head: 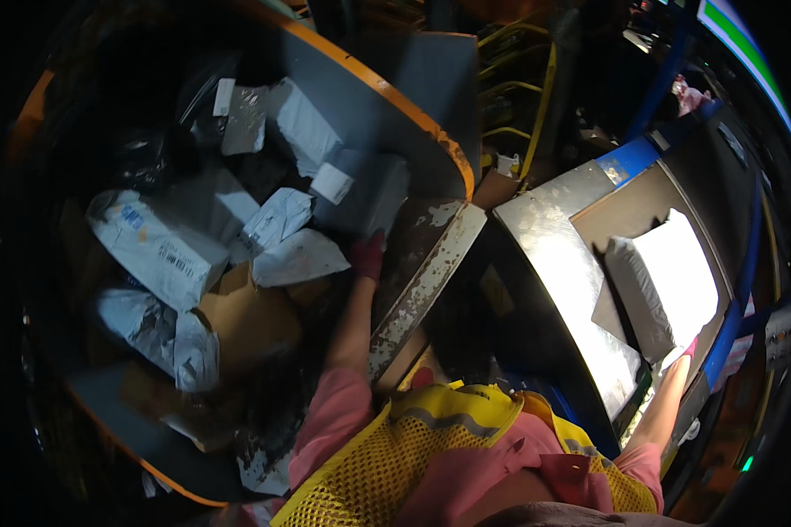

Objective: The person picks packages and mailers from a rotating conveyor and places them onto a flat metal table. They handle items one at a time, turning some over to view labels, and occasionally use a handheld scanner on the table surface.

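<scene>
My left hand (368, 258), in a red glove, grips the near edge of a dark grey plastic parcel (376, 188) that bears a white label. This parcel looks blurred and lies at the inner right side of a large bin full of parcels. Far to the right, my right hand (689, 348) is at the near corner of a bulky white parcel (672, 283), holding its plastic edge; the fingers are mostly hidden. The white parcel rests on a brown belt surface (596, 204) under bright light.
The bin's orange rim (395, 95) curves around white mailers (158, 247), a cardboard box (254, 313) and other parcels. A worn metal ledge (428, 270) edges the bin. A shiny metal plate (560, 263) flanks the belt, across a dark gap. Yellow metal bars (539, 112) stand behind.
</scene>
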A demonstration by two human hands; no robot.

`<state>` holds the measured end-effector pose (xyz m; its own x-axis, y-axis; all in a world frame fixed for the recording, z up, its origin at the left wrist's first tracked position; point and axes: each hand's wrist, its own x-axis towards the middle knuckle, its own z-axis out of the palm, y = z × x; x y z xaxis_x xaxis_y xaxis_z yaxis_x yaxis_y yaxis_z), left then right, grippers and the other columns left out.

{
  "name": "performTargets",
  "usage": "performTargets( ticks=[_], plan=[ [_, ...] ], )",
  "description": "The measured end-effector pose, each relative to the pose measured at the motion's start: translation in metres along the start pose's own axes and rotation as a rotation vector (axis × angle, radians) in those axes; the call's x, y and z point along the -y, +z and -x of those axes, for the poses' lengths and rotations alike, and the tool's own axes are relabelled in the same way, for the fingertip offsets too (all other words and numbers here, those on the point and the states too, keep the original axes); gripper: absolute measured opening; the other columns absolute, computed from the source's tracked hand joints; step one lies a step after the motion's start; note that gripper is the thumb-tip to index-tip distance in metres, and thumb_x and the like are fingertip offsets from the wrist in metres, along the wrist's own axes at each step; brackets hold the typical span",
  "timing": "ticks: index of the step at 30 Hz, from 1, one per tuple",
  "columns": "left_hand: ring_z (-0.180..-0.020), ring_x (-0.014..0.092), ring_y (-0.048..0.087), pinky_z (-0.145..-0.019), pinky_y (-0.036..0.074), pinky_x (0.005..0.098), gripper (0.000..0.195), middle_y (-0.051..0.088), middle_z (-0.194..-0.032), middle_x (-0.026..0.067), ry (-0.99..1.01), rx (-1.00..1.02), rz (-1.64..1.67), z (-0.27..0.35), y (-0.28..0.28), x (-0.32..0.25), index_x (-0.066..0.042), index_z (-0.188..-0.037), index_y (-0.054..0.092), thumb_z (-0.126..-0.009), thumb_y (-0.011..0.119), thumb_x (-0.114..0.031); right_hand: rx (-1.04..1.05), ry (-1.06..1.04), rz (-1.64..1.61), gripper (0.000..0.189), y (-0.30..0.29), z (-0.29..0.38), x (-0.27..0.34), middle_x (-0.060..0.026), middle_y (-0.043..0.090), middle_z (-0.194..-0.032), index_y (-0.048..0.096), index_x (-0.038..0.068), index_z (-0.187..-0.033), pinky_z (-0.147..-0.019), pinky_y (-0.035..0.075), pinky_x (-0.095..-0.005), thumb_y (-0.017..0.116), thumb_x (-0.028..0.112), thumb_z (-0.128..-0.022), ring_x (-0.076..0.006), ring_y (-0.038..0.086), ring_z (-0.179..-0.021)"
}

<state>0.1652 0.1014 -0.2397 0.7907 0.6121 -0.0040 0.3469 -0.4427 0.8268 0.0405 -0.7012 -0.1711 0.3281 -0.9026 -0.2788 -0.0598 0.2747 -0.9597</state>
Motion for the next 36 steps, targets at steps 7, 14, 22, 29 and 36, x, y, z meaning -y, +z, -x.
performTargets(
  ticks=[7,14,22,29,36],
  plan=[
    [-0.066,0.039,0.058,-0.063,0.045,0.0430,0.050,0.060,-0.072,0.0240,0.345,0.005,0.054,0.137,-0.011,-0.081,0.003,-0.071,0.061,-0.082,0.066,-0.045,0.344,-1.117,0.413,0.053,0.123,0.209,0.007,-0.0163,0.053,-0.130,0.040,-0.003,-0.136,-0.102,0.036,-0.0366,0.055,0.022,-0.092,-0.0228,0.048,-0.118],
    [-0.073,0.036,0.058,-0.068,0.045,0.0444,0.027,0.060,-0.075,0.0161,0.893,0.265,-0.151,0.265,0.011,-0.100,-0.004,-0.074,0.061,-0.077,0.071,-0.030,1.370,0.253,0.090,0.079,0.182,0.431,-0.097,-0.0138,0.040,-0.135,0.013,0.009,-0.149,-0.096,0.042,-0.0326,0.062,0.016,-0.087,-0.0203,0.050,-0.113],
    [-0.091,0.030,0.059,-0.080,0.046,0.0412,0.032,0.062,-0.096,0.0084,1.095,0.504,-0.048,0.184,-0.061,-0.061,-0.010,-0.100,0.063,-0.077,0.069,-0.030,1.167,0.153,0.110,0.043,0.132,0.369,-0.095,-0.0126,0.061,-0.116,0.050,-0.002,-0.128,-0.101,0.039,-0.0374,0.051,0.024,-0.093,-0.0217,0.055,-0.111],
    [-0.134,0.038,0.030,-0.109,0.015,0.0616,0.066,0.041,-0.140,0.0166,0.409,-0.115,-1.283,0.055,-0.146,-0.011,-0.013,-0.135,0.046,-0.076,0.065,-0.037,0.565,-0.242,-0.435,0.052,0.138,0.214,-0.061,-0.0157,0.040,-0.142,0.049,0.002,-0.131,-0.112,0.023,-0.0407,0.055,0.034,-0.089,-0.0216,0.037,-0.132],
    [-0.087,0.026,0.062,-0.075,0.045,0.0432,0.017,0.064,-0.090,0.0116,0.491,-0.135,-1.190,0.011,-0.161,0.030,-0.012,-0.091,0.064,-0.078,0.057,-0.020,-0.140,0.028,0.129,0.079,0.110,0.081,-0.010,-0.0179,0.061,-0.106,0.053,0.003,-0.120,-0.066,0.050,-0.0415,0.068,0.063,-0.071,-0.0236,0.057,-0.067]
  ],
)
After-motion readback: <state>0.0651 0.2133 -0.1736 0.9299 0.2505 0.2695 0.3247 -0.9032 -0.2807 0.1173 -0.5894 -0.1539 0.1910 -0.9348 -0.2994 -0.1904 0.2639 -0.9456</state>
